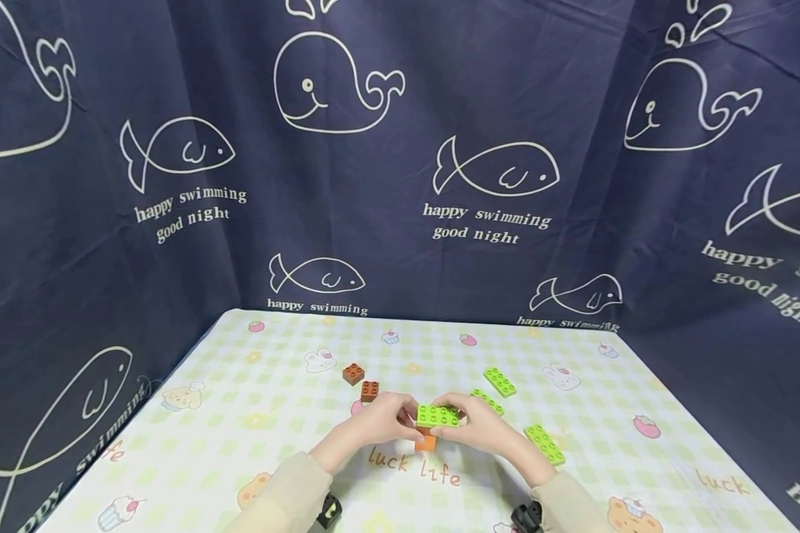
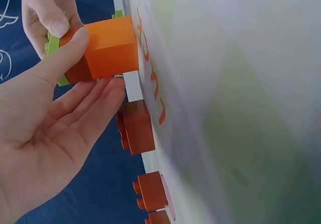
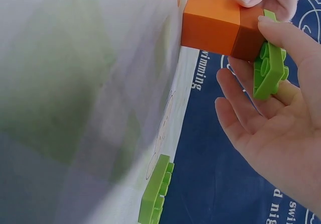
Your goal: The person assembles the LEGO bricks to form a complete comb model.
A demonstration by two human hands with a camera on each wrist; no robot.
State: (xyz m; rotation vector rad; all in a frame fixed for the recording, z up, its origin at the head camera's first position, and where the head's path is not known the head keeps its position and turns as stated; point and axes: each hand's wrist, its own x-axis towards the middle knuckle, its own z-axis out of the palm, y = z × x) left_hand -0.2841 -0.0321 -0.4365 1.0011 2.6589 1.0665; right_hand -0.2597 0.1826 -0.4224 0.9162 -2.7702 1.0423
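Between both hands stands a small stack: an orange block at the bottom, a reddish-brown brick on it, and a bright green studded brick across the top. The orange block's base is at the tablecloth. My left hand pinches the brown brick, thumb on its near side and fingers behind. From the other side, my right hand holds the green brick, its thumb at the seam with the brown one. In the right wrist view, part of the green brick overhangs the brown brick toward the right palm.
Loose brown bricks lie beyond the left hand, one behind another. Flat green bricks lie on the right: one far back, one behind the right hand, one beside the right wrist. A dark curtain surrounds the table.
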